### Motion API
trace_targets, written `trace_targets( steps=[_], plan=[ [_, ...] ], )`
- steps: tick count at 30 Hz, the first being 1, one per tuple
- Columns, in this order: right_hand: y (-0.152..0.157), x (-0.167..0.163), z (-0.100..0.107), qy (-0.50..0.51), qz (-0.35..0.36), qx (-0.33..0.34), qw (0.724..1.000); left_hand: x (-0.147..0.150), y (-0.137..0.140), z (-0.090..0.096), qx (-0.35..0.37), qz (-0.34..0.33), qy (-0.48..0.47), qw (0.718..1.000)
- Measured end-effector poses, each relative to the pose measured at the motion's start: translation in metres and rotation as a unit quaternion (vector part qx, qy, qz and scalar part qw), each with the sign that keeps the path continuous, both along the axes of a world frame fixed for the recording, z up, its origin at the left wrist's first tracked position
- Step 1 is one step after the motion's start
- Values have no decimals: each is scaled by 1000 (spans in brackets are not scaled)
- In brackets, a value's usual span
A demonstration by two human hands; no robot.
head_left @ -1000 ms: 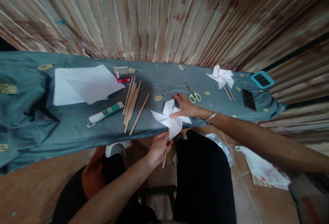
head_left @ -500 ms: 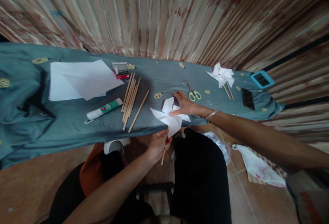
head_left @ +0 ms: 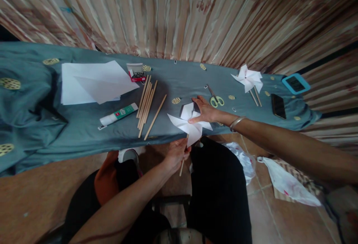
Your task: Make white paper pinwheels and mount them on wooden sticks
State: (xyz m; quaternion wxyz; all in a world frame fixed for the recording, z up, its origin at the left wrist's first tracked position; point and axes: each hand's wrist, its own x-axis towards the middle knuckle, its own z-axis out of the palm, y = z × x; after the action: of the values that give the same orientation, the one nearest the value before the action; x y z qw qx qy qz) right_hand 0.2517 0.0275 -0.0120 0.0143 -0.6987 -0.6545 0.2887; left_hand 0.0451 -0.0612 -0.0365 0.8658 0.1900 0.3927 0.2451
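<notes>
A white paper pinwheel (head_left: 194, 134) on a thin wooden stick (head_left: 181, 169) is at the table's front edge. My left hand (head_left: 176, 155) is closed round the stick, just below the blades. Over the pinwheel, my right hand (head_left: 205, 111) has its thumb on the middle of the paper. The other fingers of that hand stretch forward, apart from the thumb, past a blade. Scissors (head_left: 216, 100) with pale green handles lie just beyond my right hand. Several wooden sticks (head_left: 148, 104) lie to the left, one a little apart from the bunch.
White paper sheets (head_left: 92, 81), a glue tube (head_left: 120, 113) and a red box of small dark pins (head_left: 137, 74) are on the left. Finished-looking pinwheels (head_left: 248, 78), a black phone (head_left: 278, 106) and a blue-framed device (head_left: 295, 83) lie right. Plastic bags (head_left: 293, 184) are on the floor.
The whole view has shifted slightly, so things appear a little further right. Both hands keep the same hold and touch on the pinwheel.
</notes>
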Motion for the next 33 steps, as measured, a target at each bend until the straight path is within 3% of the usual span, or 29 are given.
trace_targets(
  steps=[12,17,20,23,29,33],
  plan=[
    [-1,1,14,14,2,-18,1000,-3,3,3,31,-5,2,999],
    [0,5,20,88,-58,62,992,-8,11,8,52,-7,-2,999],
    [-4,5,19,185,-138,136,963,-9,18,14,75,2,-3,997],
    [-12,3,16,270,-210,231,911,-9,27,19,104,18,0,994],
    [-29,-11,11,307,-273,314,856,-4,55,21,167,84,55,981],
    [-43,-32,2,315,-272,367,832,-1,73,24,212,140,83,964]
  ],
)
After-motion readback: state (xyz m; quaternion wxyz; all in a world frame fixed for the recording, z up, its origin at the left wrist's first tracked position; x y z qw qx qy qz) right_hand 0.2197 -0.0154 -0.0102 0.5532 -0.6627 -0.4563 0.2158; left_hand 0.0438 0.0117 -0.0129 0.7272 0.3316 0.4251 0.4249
